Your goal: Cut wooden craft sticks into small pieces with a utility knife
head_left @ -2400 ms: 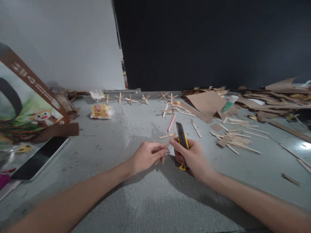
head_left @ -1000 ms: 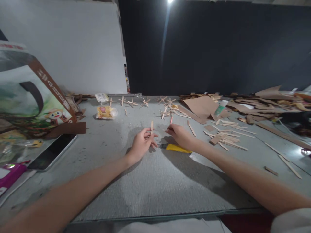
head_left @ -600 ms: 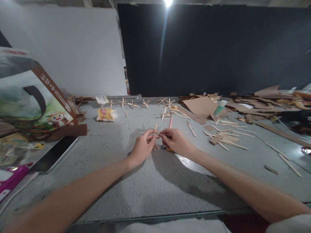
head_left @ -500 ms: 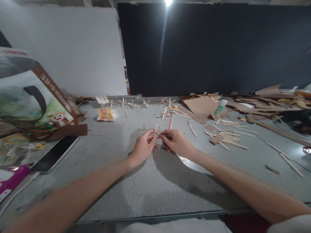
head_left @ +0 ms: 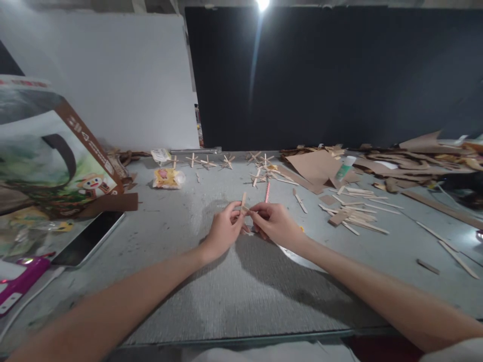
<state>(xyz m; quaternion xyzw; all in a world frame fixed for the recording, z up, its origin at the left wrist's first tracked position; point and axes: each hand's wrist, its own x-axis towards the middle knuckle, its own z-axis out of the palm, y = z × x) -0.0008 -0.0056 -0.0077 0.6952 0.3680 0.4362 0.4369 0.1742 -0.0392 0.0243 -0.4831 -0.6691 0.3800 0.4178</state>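
Observation:
My left hand (head_left: 223,229) is closed around a wooden craft stick (head_left: 244,198), which points up and slightly right from between thumb and fingers. My right hand (head_left: 278,224) pinches close beside it, its fingertips at a short wooden piece (head_left: 245,208) that crosses the stick. Whether the two pieces are joined cannot be made out. The lower ends are hidden by the fingers. Just behind the right hand lies a thin pink-and-white striped rod (head_left: 267,192). Farther back stand several star-shaped assemblies of crossed sticks (head_left: 228,161).
Loose craft sticks (head_left: 358,219) are piled to the right, near a green glue stick (head_left: 345,168) and cardboard sheets (head_left: 313,166). On the left are a phone (head_left: 88,240), a purple power strip (head_left: 22,284), a large printed bag (head_left: 41,151) and a yellow snack packet (head_left: 168,178).
Both hands stay together at nearly the same place. The right fingers have shifted slightly at the crossing piece, and the whole view has moved a little.

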